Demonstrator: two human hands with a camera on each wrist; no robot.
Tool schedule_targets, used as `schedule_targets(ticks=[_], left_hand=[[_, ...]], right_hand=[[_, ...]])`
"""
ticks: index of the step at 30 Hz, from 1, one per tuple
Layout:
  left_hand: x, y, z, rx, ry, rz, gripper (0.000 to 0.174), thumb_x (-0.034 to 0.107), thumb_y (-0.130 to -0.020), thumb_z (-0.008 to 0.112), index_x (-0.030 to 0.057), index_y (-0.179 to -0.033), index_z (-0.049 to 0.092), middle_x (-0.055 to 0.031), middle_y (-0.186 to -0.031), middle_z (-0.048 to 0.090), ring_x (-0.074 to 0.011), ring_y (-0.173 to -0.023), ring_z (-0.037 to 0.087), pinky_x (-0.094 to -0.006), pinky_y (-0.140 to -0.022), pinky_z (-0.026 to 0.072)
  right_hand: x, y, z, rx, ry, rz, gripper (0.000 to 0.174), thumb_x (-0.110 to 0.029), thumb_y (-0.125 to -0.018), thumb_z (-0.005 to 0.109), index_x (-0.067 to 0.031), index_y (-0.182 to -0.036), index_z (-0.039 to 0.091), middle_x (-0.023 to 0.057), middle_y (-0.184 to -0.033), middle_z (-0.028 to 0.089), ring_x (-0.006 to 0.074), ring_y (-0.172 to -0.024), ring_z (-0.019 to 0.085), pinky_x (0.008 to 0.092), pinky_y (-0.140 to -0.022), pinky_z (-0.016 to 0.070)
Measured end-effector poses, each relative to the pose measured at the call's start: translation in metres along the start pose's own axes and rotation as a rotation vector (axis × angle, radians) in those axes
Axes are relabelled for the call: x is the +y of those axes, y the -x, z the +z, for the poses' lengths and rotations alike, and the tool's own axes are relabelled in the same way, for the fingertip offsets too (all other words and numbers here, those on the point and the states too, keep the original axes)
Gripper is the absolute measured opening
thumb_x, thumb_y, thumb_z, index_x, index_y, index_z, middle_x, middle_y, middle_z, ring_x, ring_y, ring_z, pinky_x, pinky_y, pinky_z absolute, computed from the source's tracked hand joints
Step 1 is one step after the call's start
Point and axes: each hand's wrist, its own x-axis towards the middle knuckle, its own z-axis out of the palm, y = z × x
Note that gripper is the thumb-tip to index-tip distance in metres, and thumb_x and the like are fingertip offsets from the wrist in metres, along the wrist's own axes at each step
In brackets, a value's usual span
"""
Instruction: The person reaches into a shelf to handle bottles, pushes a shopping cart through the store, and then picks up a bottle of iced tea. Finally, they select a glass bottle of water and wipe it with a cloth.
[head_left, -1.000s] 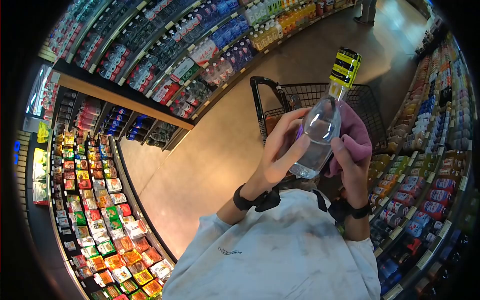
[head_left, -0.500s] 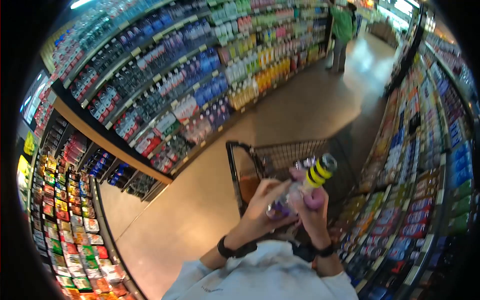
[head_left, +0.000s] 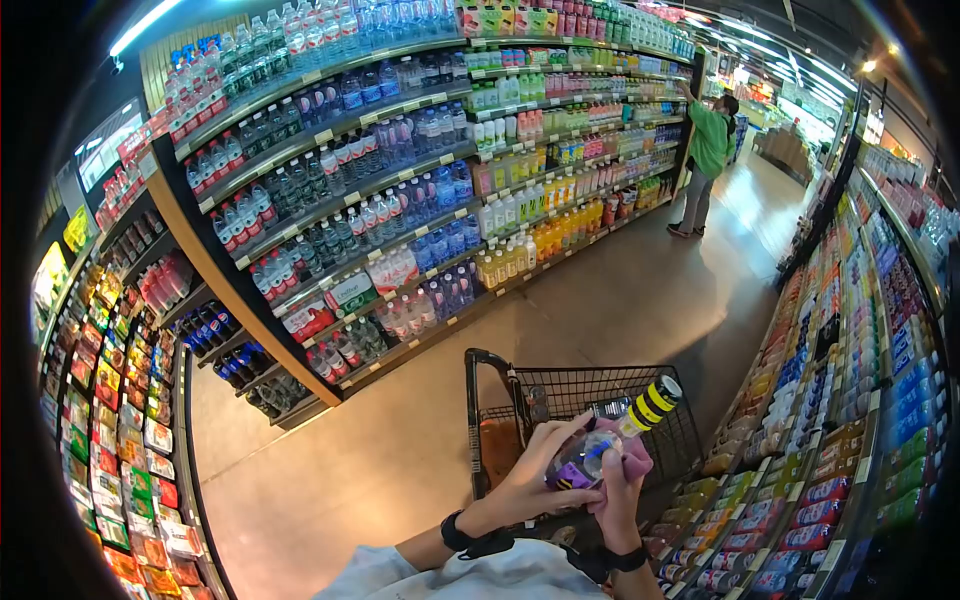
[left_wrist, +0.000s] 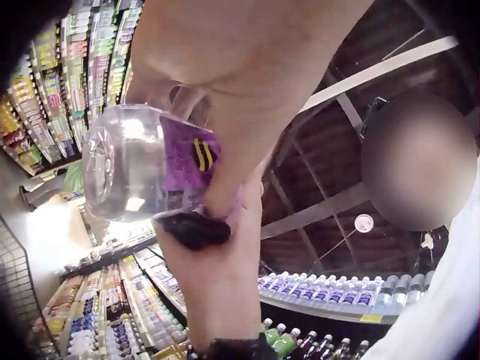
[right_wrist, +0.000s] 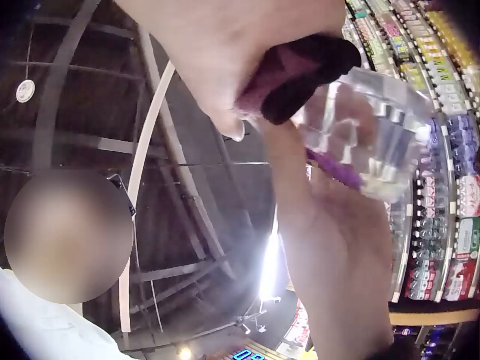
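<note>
A clear bottle (head_left: 603, 443) with a purple label and a yellow-and-black striped neck tilts to the upper right in the head view. My left hand (head_left: 540, 475) grips its lower body, fingers over the top and thumb beneath. Around the upper body, my right hand (head_left: 618, 505) holds the bottle with its thumb across it, along with a soft pink cloth (head_left: 636, 462). The bottle's base (left_wrist: 109, 165) points left in the left wrist view, beside the purple label (left_wrist: 187, 154). A dark, folded end of the cloth (right_wrist: 307, 79) pokes out in the right wrist view.
Beyond the hands stands a black wire shopping cart (head_left: 580, 390) with a few things in it. Drink shelves (head_left: 400, 190) line the far left, more bottle shelves (head_left: 800, 470) the right, and packaged goods (head_left: 130, 420) the left. A person in green (head_left: 712, 145) reaches toward a shelf.
The head view has tilted upward, so more of the aisle shows and the hands sit lower. The bottle has turned and leaned further right, bringing its purple label into sight. Both hands keep hold.
</note>
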Motion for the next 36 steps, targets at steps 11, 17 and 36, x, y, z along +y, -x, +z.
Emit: schedule_targets(ticks=[11, 17, 36], left_hand=[[-0.029, -0.002, 0.017, -0.003, 0.303, -0.107, 0.081, 0.027, -0.093, 0.071, 0.0070, -0.159, 0.028, -0.0131, -0.155, 0.037, -0.0264, -0.147, 0.032, -0.0397, -0.122, 0.0217], [-0.016, 0.006, 0.019, 0.026, 0.526, -0.312, 0.081, 0.019, -0.085, 0.079, -0.0004, -0.152, 0.038, -0.0065, -0.138, 0.053, -0.0162, -0.125, 0.052, -0.0315, -0.108, 0.0409], [-0.039, 0.002, 0.002, -0.110, -0.409, -0.167, 0.053, 0.029, -0.071, 0.092, 0.0064, -0.114, 0.070, -0.0099, -0.102, 0.070, -0.0264, -0.091, 0.069, -0.0349, -0.079, 0.0542]], right_hand=[[0.036, 0.001, -0.030, -0.196, 0.519, -0.316, 0.038, -0.027, -0.103, 0.059, -0.0002, -0.129, 0.053, 0.0042, -0.096, 0.064, 0.0016, -0.054, 0.053, 0.0188, -0.045, 0.0400], [0.035, 0.031, -0.026, -0.136, 0.514, -0.323, 0.065, -0.048, -0.103, 0.049, 0.0048, -0.140, 0.045, 0.0200, -0.126, 0.053, 0.0308, -0.106, 0.049, 0.0399, -0.089, 0.0384], [-0.022, -0.008, -0.074, -0.046, 0.494, -0.185, 0.023, -0.018, -0.094, 0.068, 0.0000, -0.109, 0.066, 0.0115, -0.103, 0.067, 0.0094, -0.073, 0.064, 0.0264, -0.065, 0.0507]])
